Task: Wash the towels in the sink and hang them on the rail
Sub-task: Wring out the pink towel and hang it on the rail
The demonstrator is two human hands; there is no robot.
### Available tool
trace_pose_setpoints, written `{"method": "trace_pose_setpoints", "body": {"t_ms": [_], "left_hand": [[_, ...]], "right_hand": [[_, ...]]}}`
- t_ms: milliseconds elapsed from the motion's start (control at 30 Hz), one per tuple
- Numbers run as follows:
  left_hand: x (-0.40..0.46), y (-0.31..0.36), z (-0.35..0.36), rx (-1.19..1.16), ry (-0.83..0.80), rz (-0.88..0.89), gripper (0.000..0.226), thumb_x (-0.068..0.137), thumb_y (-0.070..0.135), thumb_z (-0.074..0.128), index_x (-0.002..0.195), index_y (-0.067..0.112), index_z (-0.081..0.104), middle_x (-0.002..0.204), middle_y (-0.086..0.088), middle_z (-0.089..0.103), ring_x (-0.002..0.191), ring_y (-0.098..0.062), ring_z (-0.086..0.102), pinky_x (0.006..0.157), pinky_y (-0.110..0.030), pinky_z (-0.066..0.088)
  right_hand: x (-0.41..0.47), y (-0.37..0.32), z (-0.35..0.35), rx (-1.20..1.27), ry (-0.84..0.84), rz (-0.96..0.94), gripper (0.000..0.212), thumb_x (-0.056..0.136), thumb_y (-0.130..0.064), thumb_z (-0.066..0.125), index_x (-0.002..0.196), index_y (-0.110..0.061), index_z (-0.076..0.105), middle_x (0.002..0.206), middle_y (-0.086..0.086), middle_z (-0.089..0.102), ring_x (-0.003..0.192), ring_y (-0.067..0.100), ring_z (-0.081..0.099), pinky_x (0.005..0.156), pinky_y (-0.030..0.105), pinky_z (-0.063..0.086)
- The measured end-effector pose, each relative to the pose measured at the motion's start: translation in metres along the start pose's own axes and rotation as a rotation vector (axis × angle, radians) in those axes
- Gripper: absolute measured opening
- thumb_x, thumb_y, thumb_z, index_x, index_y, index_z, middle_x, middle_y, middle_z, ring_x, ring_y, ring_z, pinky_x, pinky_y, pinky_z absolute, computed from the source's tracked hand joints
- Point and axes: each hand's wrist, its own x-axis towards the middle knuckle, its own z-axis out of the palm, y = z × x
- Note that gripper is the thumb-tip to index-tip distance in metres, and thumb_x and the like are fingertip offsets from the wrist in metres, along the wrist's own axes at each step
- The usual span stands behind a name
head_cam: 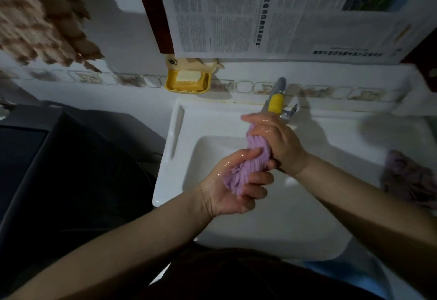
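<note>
Item: purple towel [246, 164], twisted into a rope, held above the sink [236, 217] basin; left hand [233, 187] curled round lower end, right hand [275, 137] curled round upper end, both wet.
Nearby: 2nd towel [411, 179] on sink's right ledge; tap [276, 101] just behind right hand.
Risks, est.: wet grip may slip mid-wring, towel drops in basin; knuckles could knock tap; under-wrung towel would drip on way to rail.
</note>
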Motion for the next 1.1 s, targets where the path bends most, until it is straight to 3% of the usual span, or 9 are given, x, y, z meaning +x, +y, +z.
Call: {"method": "trace_pose_setpoints", "body": {"t_ms": [133,233,300,400,467,600,733,900,1100], "left_hand": [[-0.010,0.004,0.002,0.296,0.316,-0.058,0.014,0.084,0.012,0.060,0.095,0.019,0.054,0.063,0.004,0.045,0.047,-0.003,0.044,0.032,-0.009,0.025],[-0.002,0.011,0.006,0.701,0.679,-0.091,0.017,0.084,0.007,0.056,0.086,0.021,0.046,0.057,0.005,0.039,0.041,-0.002,0.030,0.040,-0.015,0.009],[0.008,0.018,0.000,1.007,0.943,-0.069,0.026,0.082,0.010,0.063,0.100,0.018,0.046,0.057,0.001,0.043,0.042,-0.008,0.035,0.045,-0.019,0.016],[0.015,0.026,-0.020,1.464,1.263,-0.002,0.067,0.081,0.016,0.066,0.137,0.016,0.028,0.091,-0.012,0.065,0.075,-0.028,0.063,0.059,-0.031,0.048],[0.014,0.030,-0.031,1.910,1.312,-0.011,0.070,0.090,0.027,0.056,0.147,0.017,0.018,0.105,-0.016,0.066,0.093,-0.034,0.064,0.077,-0.038,0.051],[0.011,0.057,-0.025,2.790,1.013,-0.150,0.060,0.099,0.038,0.037,0.151,0.019,0.013,0.106,-0.013,0.067,0.090,-0.035,0.064,0.067,-0.033,0.039],[0.013,0.091,-0.004,3.145,0.547,-0.148,0.054,0.099,0.053,0.021,0.136,0.016,0.035,0.084,-0.008,0.066,0.071,-0.032,0.064,0.057,-0.030,0.037],[0.005,0.106,0.010,3.310,0.074,0.295,0.037,0.094,0.047,0.033,0.106,0.013,0.041,0.050,-0.004,0.054,0.033,-0.026,0.048,0.044,-0.019,0.023],[0.005,0.107,0.023,3.349,0.008,0.693,0.021,0.092,0.032,0.048,0.101,0.014,0.041,0.051,-0.002,0.053,0.036,-0.024,0.049,0.042,-0.021,0.025]], "right_hand": [[0.007,0.019,-0.024,-0.262,-0.295,-0.378,0.017,0.089,-0.003,0.053,0.106,-0.004,0.051,0.083,0.017,0.067,0.069,0.029,0.061,0.055,0.036,0.051],[0.012,0.025,-0.025,-0.450,-0.520,-0.459,0.022,0.075,-0.001,0.064,0.096,-0.004,0.058,0.064,0.010,0.059,0.047,0.026,0.055,0.034,0.028,0.038],[0.015,0.019,-0.017,-0.542,-0.725,-0.318,0.024,0.062,-0.004,0.072,0.082,-0.005,0.059,0.058,0.009,0.056,0.041,0.026,0.053,0.035,0.021,0.028],[0.021,0.001,-0.003,-0.644,-1.109,0.169,0.024,0.086,-0.021,0.053,0.107,-0.010,0.056,0.092,0.010,0.066,0.079,0.032,0.064,0.046,0.023,0.025],[0.017,-0.001,0.004,-0.554,-1.145,0.443,0.024,0.090,-0.031,0.047,0.104,-0.016,0.059,0.098,0.008,0.065,0.083,0.030,0.059,0.054,0.026,0.033],[-0.002,0.000,0.011,-0.041,-0.896,0.996,0.023,0.080,-0.027,0.062,0.063,-0.016,0.051,0.066,0.001,0.057,0.066,0.020,0.054,0.058,0.027,0.038],[-0.010,-0.028,0.022,0.572,-0.417,1.531,0.029,0.077,-0.008,0.059,0.059,-0.016,0.038,0.040,-0.003,0.033,0.035,0.014,0.028,0.043,0.019,0.020],[0.000,-0.055,0.026,1.064,-0.120,1.708,0.033,0.082,-0.005,0.049,0.054,-0.022,0.046,0.046,-0.002,0.019,0.034,0.009,0.015,0.043,0.016,0.008],[0.014,-0.071,0.016,1.367,-0.022,1.750,0.035,0.084,-0.008,0.042,0.054,-0.021,0.029,0.039,-0.006,0.021,0.029,0.007,0.016,0.036,0.013,0.009]]}}
